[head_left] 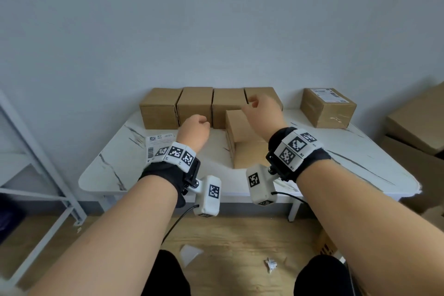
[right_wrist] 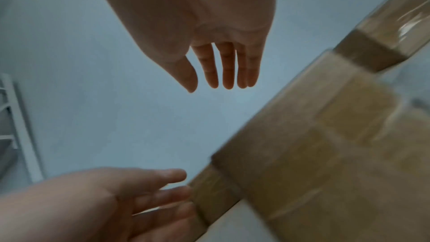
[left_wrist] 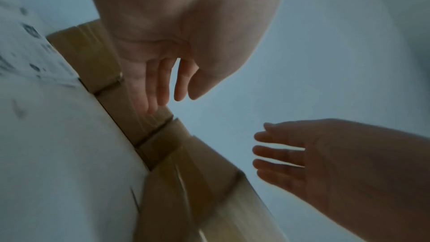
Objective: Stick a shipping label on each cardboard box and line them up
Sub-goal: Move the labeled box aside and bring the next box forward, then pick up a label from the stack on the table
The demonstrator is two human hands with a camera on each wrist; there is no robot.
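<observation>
- Head: both forearms stretched over the table (head_left: 360, 151); left hand (head_left: 194, 131) and right hand (head_left: 263, 113) raised near the front box (head_left: 242, 137), holding nothing; labels (head_left: 157, 145) flat at left.
- Left wrist: fingers (left_wrist: 163, 80) straight, apart, empty.
- Right wrist: fingers (right_wrist: 227, 65) straight, relaxed, empty, beside the box (right_wrist: 325, 144).

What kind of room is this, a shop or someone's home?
Probably a small packing corner in a home or office: plain cardboard boxes lined along a marble-look table, loose shipping labels, and more cartons stacked at the right.
</observation>
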